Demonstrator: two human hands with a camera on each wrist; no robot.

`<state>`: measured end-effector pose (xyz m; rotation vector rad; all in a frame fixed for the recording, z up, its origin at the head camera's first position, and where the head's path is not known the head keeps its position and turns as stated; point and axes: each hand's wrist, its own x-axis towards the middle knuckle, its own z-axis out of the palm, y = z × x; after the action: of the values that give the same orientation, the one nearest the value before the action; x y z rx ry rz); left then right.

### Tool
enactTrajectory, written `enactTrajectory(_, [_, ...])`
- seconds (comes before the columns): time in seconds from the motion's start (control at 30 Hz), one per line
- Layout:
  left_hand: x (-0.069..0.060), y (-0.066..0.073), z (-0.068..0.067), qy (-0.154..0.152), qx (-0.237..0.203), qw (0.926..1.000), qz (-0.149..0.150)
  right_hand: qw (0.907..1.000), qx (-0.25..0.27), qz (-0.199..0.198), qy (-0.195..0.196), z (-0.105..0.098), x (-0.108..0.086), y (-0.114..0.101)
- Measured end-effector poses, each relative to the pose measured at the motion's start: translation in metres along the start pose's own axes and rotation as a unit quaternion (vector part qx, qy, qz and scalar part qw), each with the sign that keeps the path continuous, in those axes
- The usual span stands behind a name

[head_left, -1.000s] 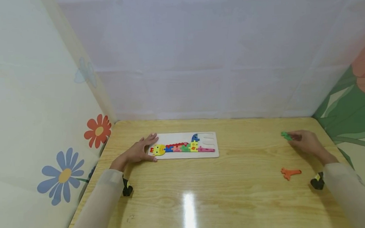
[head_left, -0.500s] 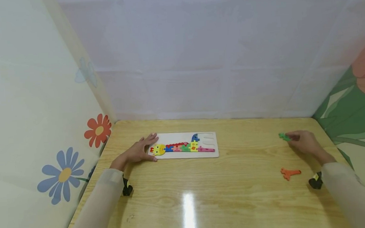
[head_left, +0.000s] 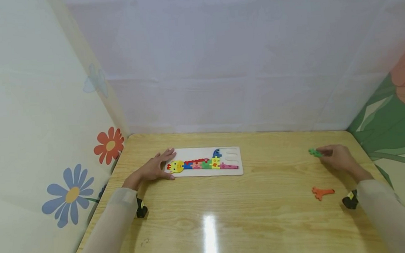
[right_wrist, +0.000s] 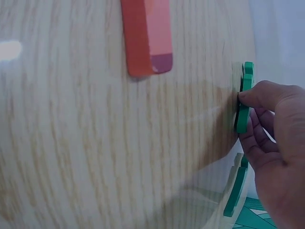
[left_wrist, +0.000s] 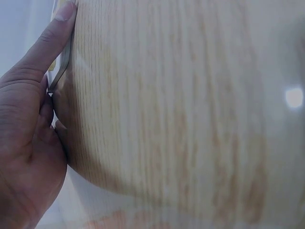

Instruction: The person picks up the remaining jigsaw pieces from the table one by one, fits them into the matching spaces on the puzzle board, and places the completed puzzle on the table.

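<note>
A white puzzle board [head_left: 205, 173] lies at the left on the table, with a colourful giraffe of joined pieces in it and bare leg slots at its right end. My left hand [head_left: 152, 168] holds the board's left end, thumb along the near edge and fingers at the far edge. In the left wrist view the thumb [left_wrist: 43, 50] lies along the edge; the other fingers are mostly hidden. At the far right, my right hand [head_left: 336, 157] pinches a green puzzle piece [head_left: 314, 152]. The right wrist view shows the green piece [right_wrist: 244, 102] upright between thumb and fingers.
An orange puzzle piece [head_left: 322, 192] lies on the wooden table [head_left: 263, 215], nearer than my right hand. A pale wall [head_left: 202, 64] stands behind the table. Printed walls with flowers [head_left: 72, 194] and green leaves [head_left: 397, 118] close both sides.
The green puzzle piece has turned slightly and shifted a little to the left in my right hand. My right wrist moved slightly left. My left hand and the board stay put.
</note>
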<state>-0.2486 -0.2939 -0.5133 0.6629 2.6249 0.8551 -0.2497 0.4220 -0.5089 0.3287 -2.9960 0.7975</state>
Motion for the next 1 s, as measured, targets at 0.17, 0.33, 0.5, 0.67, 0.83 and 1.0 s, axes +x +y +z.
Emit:
enactTrajectory(0.17, [0.0005,-0.0022,0.0007,0.002,0.003,1.0000,0.001,1.0000,0.000,0.002,-0.006,-0.0011,0.0005,-0.0013])
enactTrajectory(0.33, [-0.0001,-0.0037,0.0012,0.001,0.002,1.0000,0.004,0.9999,0.003,-0.009,-0.008,0.0011,0.0008,-0.0018])
enactTrajectory(0.5, [0.0004,-0.0047,0.0015,-0.002,-0.001,1.0000,0.002,0.9999,0.005,-0.006,-0.014,0.0025,0.0013,-0.0026])
enactTrajectory(0.67, [-0.0001,-0.0036,0.0012,0.001,-0.002,1.0000,0.008,0.9997,0.009,-0.011,-0.018,0.0018,0.0011,-0.0034])
enactTrajectory(0.83, [-0.0017,-0.0005,0.0004,0.002,-0.005,0.9999,0.013,0.9993,0.023,-0.020,-0.021,-0.0002,0.0016,-0.0039])
enactTrajectory(1.0, [-0.0016,0.0004,-0.0001,0.004,-0.003,0.9999,0.010,0.9991,0.031,-0.021,-0.020,-0.0003,0.0028,-0.0072])
